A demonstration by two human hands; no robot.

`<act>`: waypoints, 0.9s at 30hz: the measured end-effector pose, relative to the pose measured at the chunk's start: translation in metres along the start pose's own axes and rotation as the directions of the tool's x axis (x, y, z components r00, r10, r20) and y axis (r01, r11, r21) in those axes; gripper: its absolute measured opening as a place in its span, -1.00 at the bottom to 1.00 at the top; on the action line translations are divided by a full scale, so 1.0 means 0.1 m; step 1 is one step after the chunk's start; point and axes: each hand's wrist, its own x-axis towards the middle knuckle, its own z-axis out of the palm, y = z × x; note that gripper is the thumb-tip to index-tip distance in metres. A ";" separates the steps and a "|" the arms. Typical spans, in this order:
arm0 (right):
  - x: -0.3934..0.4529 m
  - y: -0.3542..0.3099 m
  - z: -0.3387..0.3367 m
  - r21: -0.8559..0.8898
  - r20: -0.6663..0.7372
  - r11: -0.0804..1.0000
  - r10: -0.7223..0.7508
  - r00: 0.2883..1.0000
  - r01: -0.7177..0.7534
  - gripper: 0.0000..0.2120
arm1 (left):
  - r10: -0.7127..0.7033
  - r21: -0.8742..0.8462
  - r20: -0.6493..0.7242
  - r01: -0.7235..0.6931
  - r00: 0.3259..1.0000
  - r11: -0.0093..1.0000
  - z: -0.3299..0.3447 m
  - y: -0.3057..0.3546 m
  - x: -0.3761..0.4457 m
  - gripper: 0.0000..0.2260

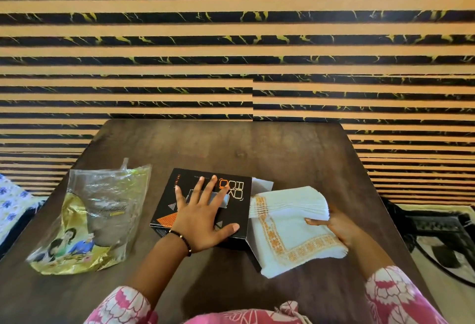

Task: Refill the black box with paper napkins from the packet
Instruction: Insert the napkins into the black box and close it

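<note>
The black box (232,203) with orange print lies flat on the dark wooden table (257,149), its right end flap (262,185) open. My left hand (203,217) rests flat on top of the box, fingers spread. My right hand (334,226) grips a stack of white paper napkins (290,233) with an orange border, held at the box's open right end. The stack's left edge touches the opening. The clear and gold plastic packet (92,218) lies crumpled to the left of the box and looks emptied.
A striped black and tan wall rises behind the table. Blue floral fabric (10,203) sits at the far left edge. A dark carved piece of furniture (437,223) stands at the right, beyond the table edge.
</note>
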 end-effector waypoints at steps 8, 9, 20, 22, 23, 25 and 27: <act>0.13 -0.01 0.08 0.279 0.060 0.959 0.030 0.998 -0.046 -0.53 | -0.011 -0.084 0.022 0.013 1.000 0.996 -0.06 0.01 -0.05 -0.15; 0.14 0.02 0.11 0.320 0.075 0.946 0.030 0.997 -0.053 -0.53 | -0.053 -0.121 0.023 0.056 0.998 0.991 -0.09 0.04 -0.04 -0.17; -0.16 0.15 0.47 0.463 -0.005 0.868 -0.198 0.980 0.178 -0.69 | -0.154 0.008 0.072 0.154 0.985 0.988 0.02 0.29 -0.03 -0.09; -0.16 0.15 0.48 0.508 0.008 0.848 -0.178 0.984 0.149 -0.70 | -0.147 0.017 0.086 0.147 0.985 0.989 0.01 0.30 -0.03 -0.04; -0.15 0.15 0.48 0.528 0.005 0.840 -0.151 0.988 0.126 -0.70 | -0.147 0.011 0.089 0.147 0.985 0.989 0.01 0.30 -0.02 -0.01; -0.13 0.12 0.49 0.560 0.002 0.823 -0.113 0.994 0.093 -0.70 | -0.150 0.007 0.089 0.150 0.985 0.989 0.01 0.31 -0.01 -0.01; -0.11 0.07 0.49 0.602 0.002 0.795 -0.092 0.996 0.072 -0.73 | -0.149 0.004 0.095 0.149 0.984 0.989 0.00 0.31 0.01 0.00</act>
